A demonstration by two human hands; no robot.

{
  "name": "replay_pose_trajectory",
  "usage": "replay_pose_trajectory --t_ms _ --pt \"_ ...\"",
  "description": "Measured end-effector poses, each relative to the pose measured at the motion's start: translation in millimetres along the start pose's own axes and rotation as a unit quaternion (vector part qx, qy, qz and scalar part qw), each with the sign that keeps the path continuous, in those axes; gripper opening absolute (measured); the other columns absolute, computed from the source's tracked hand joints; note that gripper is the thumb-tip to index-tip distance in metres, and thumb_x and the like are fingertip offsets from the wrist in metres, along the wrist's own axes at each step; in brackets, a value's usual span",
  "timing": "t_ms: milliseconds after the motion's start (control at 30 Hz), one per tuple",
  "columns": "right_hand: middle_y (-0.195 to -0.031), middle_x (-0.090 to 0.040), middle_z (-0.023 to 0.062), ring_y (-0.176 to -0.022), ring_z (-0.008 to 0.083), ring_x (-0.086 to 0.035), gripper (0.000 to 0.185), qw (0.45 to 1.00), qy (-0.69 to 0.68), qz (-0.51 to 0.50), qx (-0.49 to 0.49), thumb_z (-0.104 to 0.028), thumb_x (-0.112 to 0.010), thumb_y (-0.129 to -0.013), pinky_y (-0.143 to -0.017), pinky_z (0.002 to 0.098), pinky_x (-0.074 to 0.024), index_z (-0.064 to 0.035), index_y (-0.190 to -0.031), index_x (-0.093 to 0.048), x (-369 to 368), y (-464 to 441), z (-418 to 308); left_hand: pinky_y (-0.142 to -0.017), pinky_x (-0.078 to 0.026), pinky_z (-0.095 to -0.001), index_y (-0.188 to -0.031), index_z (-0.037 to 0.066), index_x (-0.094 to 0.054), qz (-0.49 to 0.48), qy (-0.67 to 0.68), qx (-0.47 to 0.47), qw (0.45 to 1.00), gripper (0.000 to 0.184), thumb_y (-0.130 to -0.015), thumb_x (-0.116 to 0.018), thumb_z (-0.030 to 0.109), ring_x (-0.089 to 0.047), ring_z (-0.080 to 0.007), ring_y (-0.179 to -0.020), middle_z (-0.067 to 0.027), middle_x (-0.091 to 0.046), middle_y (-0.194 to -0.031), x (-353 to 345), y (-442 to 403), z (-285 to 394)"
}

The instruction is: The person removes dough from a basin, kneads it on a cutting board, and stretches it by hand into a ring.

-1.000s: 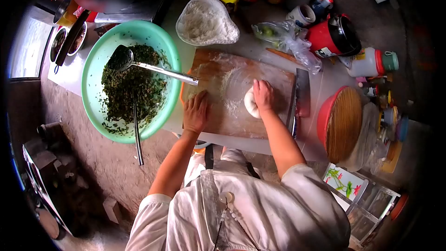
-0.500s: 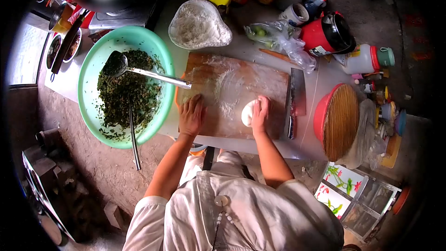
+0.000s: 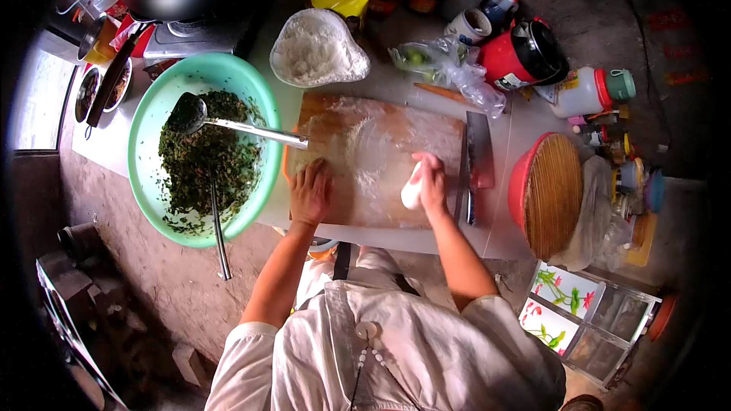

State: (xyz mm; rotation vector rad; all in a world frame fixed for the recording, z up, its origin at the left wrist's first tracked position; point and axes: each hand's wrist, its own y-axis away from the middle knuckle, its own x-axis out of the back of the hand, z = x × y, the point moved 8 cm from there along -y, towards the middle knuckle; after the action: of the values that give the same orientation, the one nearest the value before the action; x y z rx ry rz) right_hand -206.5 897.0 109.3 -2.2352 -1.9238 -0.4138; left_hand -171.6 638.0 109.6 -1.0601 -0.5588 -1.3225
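Observation:
My right hand [image 3: 432, 180] is closed around a white lump of dough [image 3: 412, 192] at the right part of the floured wooden board [image 3: 365, 202]. The dough shows on the thumb side of that hand. Flat on the board's left edge lies my left hand [image 3: 311, 192], its fingers stretched out and nothing in it. Just left of it stands a big green basin [image 3: 142, 190] of chopped green filling [image 3: 199, 156]. A metal ladle [image 3: 247, 130] rests in the basin, its handle reaching over the board's corner. A second metal handle [image 3: 220, 240] leans out over the near rim.
Behind the board is a bowl of flour [image 3: 316, 49]. A cleaver [image 3: 480, 152] lies along the board's right side. Further right sits a red basin [image 3: 520, 190] with a round slatted cover [image 3: 554, 198]. Bottles, a plastic bag [image 3: 449, 65] and a red pot [image 3: 512, 59] crowd the back right.
My right hand has shifted slightly right and turned on the dough, which looks more upright and elongated. My left hand stays in place. The whole view has shifted a little.

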Motion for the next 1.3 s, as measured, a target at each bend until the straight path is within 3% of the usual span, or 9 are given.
replay_pose_trajectory --t_ms 67,100,233,500,600,733,900,1033,1300 --pt "-0.098 -0.053 0.0122 -0.072 0.0182 -0.054 0.018 0.999 0.024 0.018 0.043 -0.009 -0.052 -0.083 -0.070 0.0298 -0.0450 0.0009 -0.097 -0.054 -2 29 10 -0.085 -0.035 -0.0395 -0.107 0.006 -0.050 -0.008 -0.012 0.007 1.000 0.034 -0.075 -0.055 0.019 -0.046 -0.0279 -0.101 -0.0088 -0.048 -0.114 -4 1 -2" --pt "-0.108 -0.050 0.0156 -0.085 0.0240 -0.055 0.026 0.956 0.227 0.048 0.181 -0.010 -0.054 -0.082 -0.080 0.0339 -0.0430 0.0012 -0.105 -0.049 -6 35 -11 -0.085 -0.035 -0.0397 -0.107 0.006 -0.050 -0.014 -0.026 0.013 0.999 0.035 -0.075 -0.055 0.019 -0.046 -0.0278 -0.102 -0.0088 -0.048 -0.114 -4 0 -3" --pt "-0.106 -0.053 0.0169 -0.097 0.0312 -0.053 0.028 0.984 0.161 0.074 -0.015 -0.020 -0.049 -0.085 -0.084 0.0355 -0.0403 -0.0028 -0.108 -0.048 -13 14 9 -0.086 -0.034 -0.0401 -0.108 0.006 -0.050 -0.041 -0.017 0.012 0.999 0.035 -0.076 -0.055 0.019 -0.045 -0.0278 -0.103 -0.0088 -0.048 -0.115 -7 1 -3" --pt "-0.083 -0.058 0.0215 -0.076 0.0358 -0.055 0.031 0.950 0.304 -0.004 -0.073 -0.030 -0.048 -0.086 -0.068 0.0408 -0.0419 0.0005 -0.087 -0.052 -11 -41 2 -0.089 -0.033 -0.0429 -0.113 0.007 -0.047 -0.039 -0.015 0.010 0.999 0.037 -0.079 -0.051 0.020 -0.042 -0.0319 -0.105 -0.0103 -0.047 -0.117 -8 4 -4" --pt "-0.077 -0.058 0.0181 -0.072 0.0336 -0.055 0.031 0.958 0.285 0.013 -0.026 -0.032 -0.051 -0.083 -0.062 0.0412 -0.0409 -0.0015 -0.080 -0.054 -28 -15 -44 -0.090 -0.033 -0.0429 -0.114 0.007 -0.047 -0.027 -0.004 0.003 1.000 0.038 -0.080 -0.050 0.021 -0.042 -0.0322 -0.106 -0.0103 -0.047 -0.117 -8 5 -4" --pt "-0.069 -0.054 0.0159 -0.067 0.0320 -0.053 0.030 0.911 0.334 -0.016 0.243 -0.032 -0.055 -0.081 -0.060 0.0413 -0.0399 -0.0035 -0.070 -0.052 -88 5 -59 -0.091 -0.032 -0.0430 -0.115 0.007 -0.046 -0.045 -0.010 0.018 0.999 0.039 -0.079 -0.051 0.020 -0.041 -0.0324 -0.106 -0.0109 -0.046 -0.118 -8 6 -1" --pt "-0.071 -0.055 0.0205 -0.069 0.0353 -0.053 0.033 0.986 0.155 0.017 -0.065 -0.032 -0.051 -0.084 -0.061 0.0422 -0.0400 -0.0030 -0.069 -0.052 -71 -62 -14 -0.095 -0.031 -0.0409 -0.112 0.006 -0.047 -0.097 -0.054 -0.012 0.994 0.042 -0.075 -0.056 0.022 -0.039 -0.0313 -0.113 -0.0103 -0.042 -0.124 -23 21 18" --pt "-0.071 -0.055 0.0160 -0.068 0.0314 -0.053 0.027 0.973 0.209 0.034 0.094 -0.027 -0.052 -0.083 -0.060 0.0387 -0.0403 -0.0037 -0.070 -0.052 -24 -57 -27 -0.099 -0.025 -0.0455 -0.124 0.008 -0.040 -0.223 0.075 -0.192 0.953 0.050 -0.077 -0.053 0.021 -0.031 -0.0283 -0.123 -0.0102 -0.031 -0.135 -49 32 83" --pt "-0.101 -0.050 0.0122 -0.099 0.0293 -0.044 0.017 0.956 0.228 0.000 0.185 -0.017 -0.064 -0.071 -0.084 0.0370 -0.0344 -0.0040 -0.071 -0.054 -28 30 -35 -0.101 -0.025 -0.0419 -0.126 0.005 -0.038 -0.104 -0.068 -0.108 0.986 0.057 -0.076 -0.054 0.027 -0.031 -0.0249 -0.125 -0.0089 -0.033 -0.134 -40 -29 27"
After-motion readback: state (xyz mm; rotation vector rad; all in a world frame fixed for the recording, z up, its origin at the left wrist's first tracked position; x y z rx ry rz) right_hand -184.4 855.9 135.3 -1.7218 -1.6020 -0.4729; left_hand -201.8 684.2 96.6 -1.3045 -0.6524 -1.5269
